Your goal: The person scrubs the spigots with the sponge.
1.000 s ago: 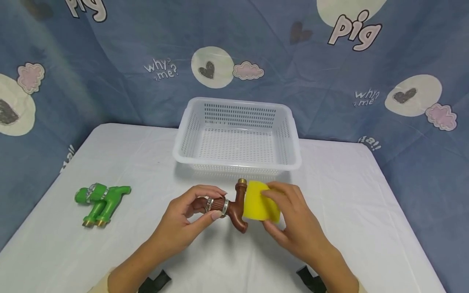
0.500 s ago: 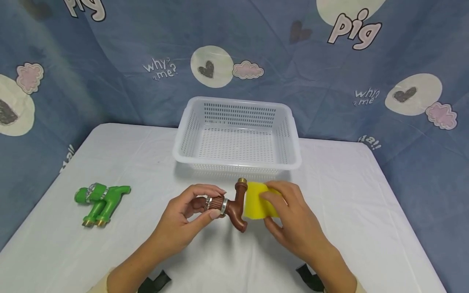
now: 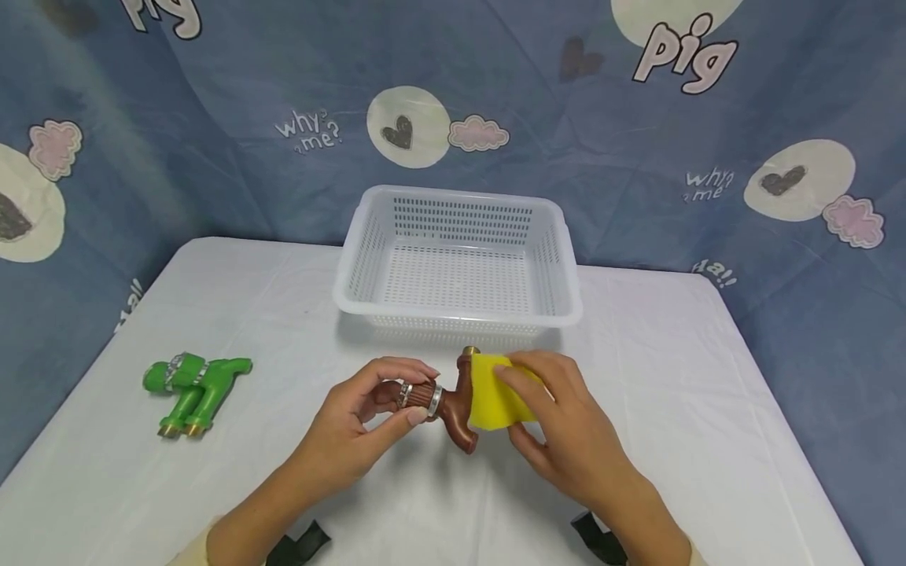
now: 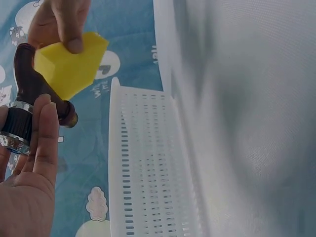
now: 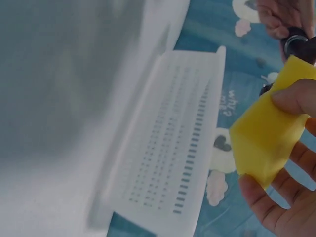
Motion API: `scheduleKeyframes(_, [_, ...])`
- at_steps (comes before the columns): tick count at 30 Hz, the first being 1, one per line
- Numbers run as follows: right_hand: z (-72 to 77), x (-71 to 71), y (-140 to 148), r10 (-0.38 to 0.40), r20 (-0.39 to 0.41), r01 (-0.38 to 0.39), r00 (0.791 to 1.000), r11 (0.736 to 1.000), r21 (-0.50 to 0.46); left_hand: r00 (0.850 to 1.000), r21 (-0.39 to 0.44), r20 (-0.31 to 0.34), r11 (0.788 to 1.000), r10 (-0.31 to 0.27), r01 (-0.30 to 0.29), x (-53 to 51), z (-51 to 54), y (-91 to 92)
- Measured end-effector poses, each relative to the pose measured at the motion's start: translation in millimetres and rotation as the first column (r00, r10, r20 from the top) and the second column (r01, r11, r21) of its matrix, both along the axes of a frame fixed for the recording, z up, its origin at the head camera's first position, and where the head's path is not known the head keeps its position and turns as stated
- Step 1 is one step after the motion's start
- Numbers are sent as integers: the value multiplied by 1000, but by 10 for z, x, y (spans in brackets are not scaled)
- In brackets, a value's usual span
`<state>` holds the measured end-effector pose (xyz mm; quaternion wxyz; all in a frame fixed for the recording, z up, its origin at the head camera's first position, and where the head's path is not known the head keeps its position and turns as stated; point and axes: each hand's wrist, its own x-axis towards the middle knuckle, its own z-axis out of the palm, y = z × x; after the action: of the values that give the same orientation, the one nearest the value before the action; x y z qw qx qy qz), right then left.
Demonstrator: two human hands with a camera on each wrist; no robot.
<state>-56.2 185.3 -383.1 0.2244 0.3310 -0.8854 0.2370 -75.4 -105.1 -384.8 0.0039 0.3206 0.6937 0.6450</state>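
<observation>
Yellow sponge (image 3: 494, 402) shifts slightly beside brown tap (image 3: 456, 407).
Right fingers (image 3: 528, 387) pinch it, probably soft; left fingers (image 3: 392, 367) curl round the tap's ribbed collar (image 3: 421, 395), likely stiff and grippy.

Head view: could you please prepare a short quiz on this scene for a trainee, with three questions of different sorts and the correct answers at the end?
1. True or false: in the head view, the basket stands farther from the person than the tap.
2. Choose one. The bands on the tap look:
A) black
B) green
C) silver-coloured
3. Which hand holds the yellow pad?

Key:
1. True.
2. C.
3. The right hand.
</observation>
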Motion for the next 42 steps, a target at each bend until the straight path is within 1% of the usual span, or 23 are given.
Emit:
scheduleKeyframes(4, [-35, -55, 34, -37, -21, 37, 999, 999, 24, 1000, 6, -11, 1000, 3, -3, -2, -13, -9])
scheduleKeyframes(7, [-38, -65, 57, -52, -14, 53, 999, 999, 11, 1000, -1, 4, 1000, 7, -7, 0, -5, -11])
scheduleKeyframes(11, [-9, -28, 49, -15, -7, 15, 1000, 999, -40, 999, -28, 34, 999, 16, -15, 4, 11, -10])
scheduleKeyframes(15, [15, -14, 11, 38, -44, -40, 998, 998, -49, 999, -48, 42, 999, 19, -17, 7, 11, -5])
scheduleKeyframes(19, [-5, -52, 24, 12, -50, -11, 999, 1000, 4, 1000, -28, 6, 1000, 10, -10, 3, -11, -6])
scheduleKeyframes(22, [-21, -66, 61, -34, -23, 35, 999, 999, 37, 1000, -16, -2, 1000, 6, -7, 0, -21, -9])
scheduleKeyframes(24, [-19, -60, 70, -42, -16, 42, 999, 999, 27, 1000, -30, 10, 999, 11, -11, 2, -14, -9])
scheduleKeyframes(26, [-1, -33, 57, -34, -4, 34, 999, 999, 9, 1000, -52, 17, 999, 14, -13, 1, -8, -5])
scheduleKeyframes(28, [19, -8, 23, 1, -18, -1, 1000, 1000, -15, 1000, -83, -1, 997, 10, -10, -1, -9, -5])
scheduleKeyframes(30, [29, 11, -23, 53, -46, -55, 997, 998, -31, 1000, -116, -27, 993, -2, -1, 2, -14, -3])
scheduleKeyframes(32, [36, 18, -70, 102, -87, -105, 991, 994, -27, 998, -141, -63, 990, -25, 16, -3, -18, 3])
scheduleKeyframes(34, [38, 20, -104, 133, -117, -136, 984, 991, -13, 994, -156, -96, 987, -43, 28, -5, -22, 10])
scheduleKeyframes(37, [32, 14, -106, 133, -141, -132, 981, 991, 18, 991, -169, -122, 985, -52, 31, -6, -27, 18])
scheduleKeyframes(42, [33, -17, -18, 69, -150, -65, 986, 997, 29, 990, -189, -136, 982, -38, 12, -1, -19, 25])
